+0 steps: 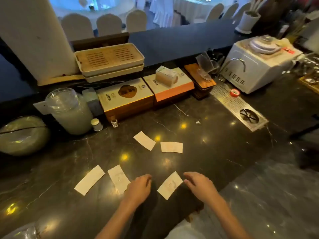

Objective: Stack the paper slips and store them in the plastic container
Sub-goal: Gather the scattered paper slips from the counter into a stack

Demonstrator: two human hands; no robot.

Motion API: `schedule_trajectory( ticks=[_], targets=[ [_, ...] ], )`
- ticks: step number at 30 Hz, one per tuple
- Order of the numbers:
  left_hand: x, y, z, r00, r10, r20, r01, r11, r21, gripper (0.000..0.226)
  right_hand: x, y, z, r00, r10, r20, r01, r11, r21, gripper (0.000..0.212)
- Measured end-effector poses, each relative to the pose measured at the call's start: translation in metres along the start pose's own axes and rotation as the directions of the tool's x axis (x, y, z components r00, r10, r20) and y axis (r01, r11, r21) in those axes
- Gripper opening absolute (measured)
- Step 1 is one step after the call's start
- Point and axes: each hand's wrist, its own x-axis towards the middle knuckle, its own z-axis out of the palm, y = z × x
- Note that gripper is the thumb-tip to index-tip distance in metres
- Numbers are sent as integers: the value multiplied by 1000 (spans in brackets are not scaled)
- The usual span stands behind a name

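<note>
five slips loose on the counter

we see our left hand (140, 186) and right hand (198, 184) hovering with fingers loosely spread, gripping nothing, either side of the nearest slip (170, 185). two slips (89, 180) (119, 178) lie left, two more (144, 140) (171, 147) farther off. a lidded plastic container (69, 111) stands back left.

You're looking at a dim indoor scene: small warm ceiling-light reflections glare off the polished dark marble counter (198, 163), while cool blue daylight blows out the hall beyond it. Soft shadows pool on the counter beneath your left hand (140, 186) and right hand (198, 184), and the wide lens bends the counter's outer edges, where detail smears
</note>
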Motion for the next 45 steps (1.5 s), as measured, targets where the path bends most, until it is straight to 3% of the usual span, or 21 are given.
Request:
schedule_trajectory(
  ticks=[4,7,10,16,19,22,25,27,30,33,35,36,38,40,42,45],
  targets=[
    [12,14,28,994,-78,72,75,996,37,29,46,-10,29,963,-197,182,233,950,-206,53],
    [18,30,54,985,-147,95,135,983,128,46,74,-11,48,920,-302,250,373,870,-323,60],
    [15,46,75,966,-249,70,232,954,189,60,88,-7,52,886,-357,296,447,827,-341,53],
    [12,67,88,893,-450,33,444,889,108,55,107,7,57,788,-512,341,607,738,-295,51],
    [15,74,84,846,-521,115,528,848,-50,57,113,10,49,722,-566,398,680,687,-257,48],
    [22,84,80,839,-496,224,540,811,-227,65,113,12,38,675,-628,386,724,665,-184,35],
    [30,97,74,877,-398,268,478,776,-411,57,120,7,20,540,-764,355,830,554,-69,35],
    [33,101,67,900,-349,259,435,705,-560,41,125,2,2,486,-799,354,843,536,51,33],
    [40,103,56,926,-320,199,347,515,-784,27,138,-3,-17,355,-881,312,909,403,105,32],
    [54,108,51,914,-383,135,259,294,-920,33,156,-10,-29,495,-835,238,809,544,225,50],
    [64,110,47,891,-428,153,211,92,-973,35,176,-13,-33,638,-769,33,763,637,109,62],
    [69,108,44,880,-445,165,178,-12,-984,35,186,-12,-36,744,-667,-41,668,742,55,61],
    [75,102,37,857,-477,194,132,-160,-978,32,204,-1,-38,918,-394,-47,391,918,-67,65],
    [77,93,29,854,-469,227,120,-247,-962,31,209,14,-34,977,-208,50,214,959,-184,70],
    [75,82,24,850,-454,267,137,-300,-944,34,207,28,-24,986,-131,106,153,959,-237,71],
    [69,63,21,827,-453,331,176,-350,-920,41,202,37,-15,995,-65,80,76,988,-136,59]
  ],
)
